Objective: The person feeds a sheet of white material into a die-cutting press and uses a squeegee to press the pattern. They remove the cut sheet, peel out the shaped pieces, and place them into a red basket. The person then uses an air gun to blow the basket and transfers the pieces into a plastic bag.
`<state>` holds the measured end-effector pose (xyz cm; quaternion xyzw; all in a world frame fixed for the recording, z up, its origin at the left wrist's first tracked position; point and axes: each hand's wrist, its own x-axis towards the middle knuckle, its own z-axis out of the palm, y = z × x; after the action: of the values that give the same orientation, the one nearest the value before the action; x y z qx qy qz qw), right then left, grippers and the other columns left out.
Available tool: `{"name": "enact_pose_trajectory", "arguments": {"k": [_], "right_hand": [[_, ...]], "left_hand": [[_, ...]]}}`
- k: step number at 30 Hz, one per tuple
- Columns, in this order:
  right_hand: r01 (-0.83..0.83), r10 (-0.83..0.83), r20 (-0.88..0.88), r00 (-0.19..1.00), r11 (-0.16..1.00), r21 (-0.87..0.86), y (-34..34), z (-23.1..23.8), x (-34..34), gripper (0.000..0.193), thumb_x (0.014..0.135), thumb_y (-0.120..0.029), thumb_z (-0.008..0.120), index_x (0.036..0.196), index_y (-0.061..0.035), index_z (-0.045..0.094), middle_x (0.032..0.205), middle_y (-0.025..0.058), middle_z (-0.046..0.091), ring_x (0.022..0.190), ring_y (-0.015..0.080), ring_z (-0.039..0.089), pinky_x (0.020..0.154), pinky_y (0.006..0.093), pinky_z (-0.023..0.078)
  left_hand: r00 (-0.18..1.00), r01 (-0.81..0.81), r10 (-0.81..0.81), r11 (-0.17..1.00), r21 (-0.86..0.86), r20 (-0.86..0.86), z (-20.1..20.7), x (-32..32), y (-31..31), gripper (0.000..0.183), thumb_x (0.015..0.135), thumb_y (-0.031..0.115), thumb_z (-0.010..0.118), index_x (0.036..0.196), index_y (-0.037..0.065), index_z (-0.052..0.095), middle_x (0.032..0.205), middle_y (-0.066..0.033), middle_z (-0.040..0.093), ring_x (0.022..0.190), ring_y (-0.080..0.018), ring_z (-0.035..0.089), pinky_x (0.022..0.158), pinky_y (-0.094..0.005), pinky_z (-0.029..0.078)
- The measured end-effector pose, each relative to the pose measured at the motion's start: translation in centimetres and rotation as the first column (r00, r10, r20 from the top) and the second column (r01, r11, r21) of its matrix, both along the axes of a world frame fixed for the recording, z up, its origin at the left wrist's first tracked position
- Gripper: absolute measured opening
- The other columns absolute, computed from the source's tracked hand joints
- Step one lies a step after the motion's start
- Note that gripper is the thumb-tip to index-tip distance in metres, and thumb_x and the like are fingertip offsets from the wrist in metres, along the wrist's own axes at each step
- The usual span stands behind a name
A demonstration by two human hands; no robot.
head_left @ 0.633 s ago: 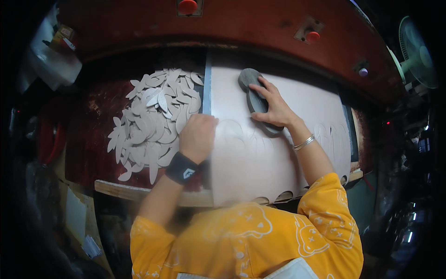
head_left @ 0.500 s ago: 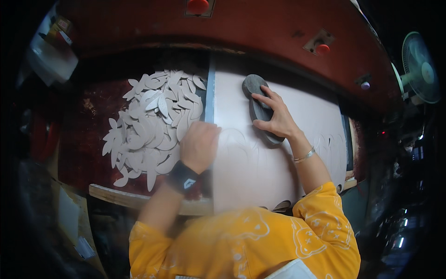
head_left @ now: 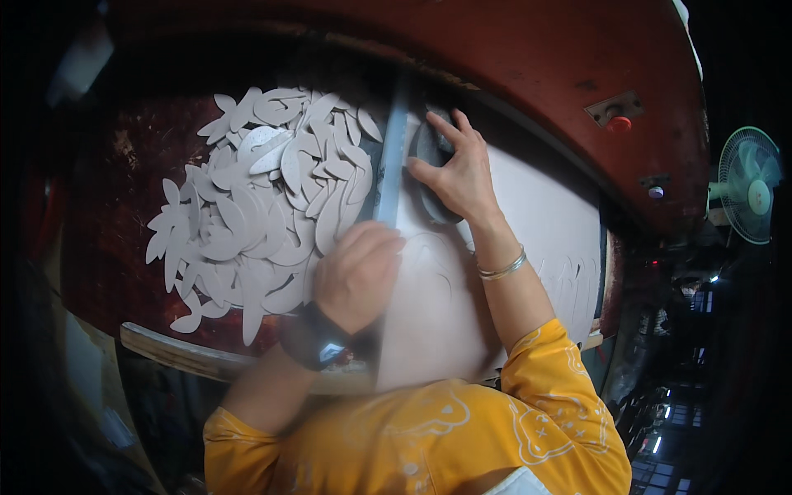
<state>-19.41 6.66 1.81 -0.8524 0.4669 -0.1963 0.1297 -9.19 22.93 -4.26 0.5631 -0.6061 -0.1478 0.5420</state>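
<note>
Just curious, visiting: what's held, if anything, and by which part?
Right hand: dark curved block, held across its top. Left hand: too blurred to tell.

the left forearm [head_left: 268, 388] slants up and to the right, ending in the left hand [head_left: 355, 279], back uppermost, fingers [head_left: 383, 242] curled in; it is blurred, so how tightly they close is hard to say. the right forearm [head_left: 517, 301] leans up and to the left, reaching farther forward; the right hand [head_left: 460, 169] spreads its thumb [head_left: 424, 172] well apart from bent forefingers.
</note>
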Motion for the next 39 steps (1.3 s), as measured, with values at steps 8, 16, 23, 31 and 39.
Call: {"name": "enact_pose_trajectory", "arguments": {"k": [8,16,23,31,39], "right_hand": [[0.005,-0.005,0.002,1.000,0.999,-0.054,0.7,-0.1,0.5,0.067,0.061,-0.026,0.072,0.122,-0.0027,0.057,0.135,0.0280,0.038,0.119,0.0439,0.037,0.100,0.0443,0.036],[-0.053,0.057,0.047,0.997,0.996,-0.071,0.9,0.5,-3.1,0.058,0.071,-0.029,0.073,0.122,-0.0057,0.058,0.135,0.0225,0.042,0.124,0.0397,0.038,0.103,0.0436,0.034],[0.404,-0.232,0.412,0.881,0.822,-0.402,0.1,3.9,-22.8,0.045,0.089,-0.026,0.058,0.129,-0.0072,0.050,0.141,0.0174,0.037,0.132,0.0310,0.033,0.107,0.0395,0.027],[0.898,-0.376,0.820,0.431,0.270,-0.348,-3.5,10.8,-37.7,0.074,0.091,-0.044,0.050,0.142,0.0015,0.023,0.146,0.0272,0.020,0.136,0.0384,0.019,0.111,0.0434,0.018],[0.765,-0.234,0.950,0.207,0.644,-0.009,-3.8,10.1,-44.0,0.055,0.092,-0.042,0.050,0.121,0.0047,0.045,0.116,0.0174,0.053,0.098,0.0261,0.054,0.089,0.0378,0.043]], "left_hand": [[1.000,0.009,-0.009,0.999,0.043,0.000,0.4,-0.1,0.1,0.022,0.072,0.002,0.064,0.094,0.000,0.066,0.098,-0.0094,0.064,0.099,-0.0288,0.058,0.080,-0.0365,0.050],[0.998,0.048,-0.051,0.996,0.077,0.037,1.5,0.2,0.2,0.022,0.074,0.003,0.064,0.096,0.000,0.065,0.100,-0.0113,0.064,0.101,-0.0316,0.057,0.085,-0.0372,0.048],[0.985,0.018,0.044,0.936,0.351,-0.169,1.4,-1.3,7.6,0.029,0.076,0.004,0.062,0.104,0.002,0.057,0.101,-0.0172,0.052,0.093,-0.0334,0.055,0.080,-0.0388,0.046],[0.996,-0.070,0.047,0.947,0.314,0.082,-2.2,-5.0,12.3,0.036,0.085,0.008,0.059,0.119,0.003,0.050,0.075,-0.0079,0.058,0.060,-0.0176,0.057,0.056,-0.0282,0.047],[0.974,-0.190,0.151,0.953,0.238,0.171,-2.8,-5.6,12.4,0.029,0.084,0.015,0.061,0.112,0.009,0.057,0.069,-0.0096,0.063,0.062,-0.0254,0.064,0.057,-0.0354,0.050]]}}
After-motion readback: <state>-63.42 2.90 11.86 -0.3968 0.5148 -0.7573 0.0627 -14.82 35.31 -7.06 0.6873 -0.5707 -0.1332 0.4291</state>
